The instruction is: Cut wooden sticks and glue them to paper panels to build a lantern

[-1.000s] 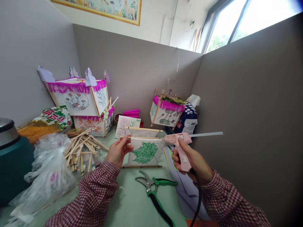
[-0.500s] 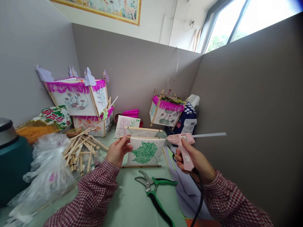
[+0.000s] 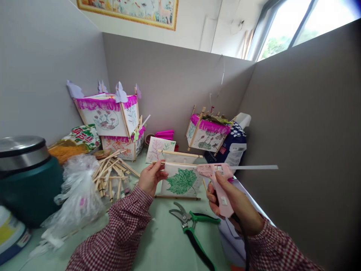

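Note:
Held upright by its top left corner is a lantern frame of thin wooden sticks, with white paper bearing a green leaf print. My left hand pinches the end of its upper stick. My right hand is closed around the handle of a pink glue gun. A long whitish glue stick juts out of the gun's rear. The gun's nozzle end overlaps the frame's top right corner; whether it touches is unclear. Below the frame, green-handled pruning shears lie with their blades apart.
At the back left stand stacked paper lanterns with pink fringe; another lantern hangs at the right. Wooden sticks, a plastic bag and a teal flask crowd the left. Grey partitions enclose the table.
The view has swung left, so everything sits further right. The glue gun's front has moved left across the frame's top right corner. My left hand keeps its grip.

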Tool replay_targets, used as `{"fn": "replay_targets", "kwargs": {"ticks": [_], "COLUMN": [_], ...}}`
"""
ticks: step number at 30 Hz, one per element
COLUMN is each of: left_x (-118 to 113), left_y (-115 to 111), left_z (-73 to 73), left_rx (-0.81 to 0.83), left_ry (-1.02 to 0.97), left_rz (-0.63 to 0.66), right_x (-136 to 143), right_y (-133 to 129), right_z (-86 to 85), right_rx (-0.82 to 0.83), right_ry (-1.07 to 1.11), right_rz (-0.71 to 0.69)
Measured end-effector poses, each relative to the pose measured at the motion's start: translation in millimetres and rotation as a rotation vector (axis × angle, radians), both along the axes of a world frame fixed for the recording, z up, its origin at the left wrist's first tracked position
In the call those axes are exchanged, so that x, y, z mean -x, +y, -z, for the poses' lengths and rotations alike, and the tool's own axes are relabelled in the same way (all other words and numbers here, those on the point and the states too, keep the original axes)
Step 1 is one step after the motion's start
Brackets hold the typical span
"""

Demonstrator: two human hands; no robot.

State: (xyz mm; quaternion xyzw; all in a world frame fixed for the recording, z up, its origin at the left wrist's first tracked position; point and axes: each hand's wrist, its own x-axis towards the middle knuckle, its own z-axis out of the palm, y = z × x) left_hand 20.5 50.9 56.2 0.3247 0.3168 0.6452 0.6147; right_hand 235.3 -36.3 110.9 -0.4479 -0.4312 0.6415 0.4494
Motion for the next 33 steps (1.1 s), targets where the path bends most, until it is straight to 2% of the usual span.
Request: {"fn": "replay_targets", "kwargs": {"ticks": [7,15,23,33], "left_x": [0.1,0.0,0.1,-0.2], "left_y": [0.0,-1.2,0.1,0.7], "left_z": [3.2,2.4,3.5,4.7], "left_rx": [-0.009,-0.007,-0.013,-0.013], "left_ry": [-0.004,0.002,-0.003,-0.01], "left_rz": [0.003,0.012,0.013,0.012], "right_x": [52.3,75.2,75.9,48.6], "right_y": [12.4,19.1,24.3,20.6], "right_z": [-6.3,-7.3,-4.3,-2.1], "right_rx": [-0.061,-0.085,-0.072,-0.033], "right_ry": [-0.025,-0.078,-0.103,-0.084], "right_rz": [-0.108,-0.152,-0.121,-0.081]}}
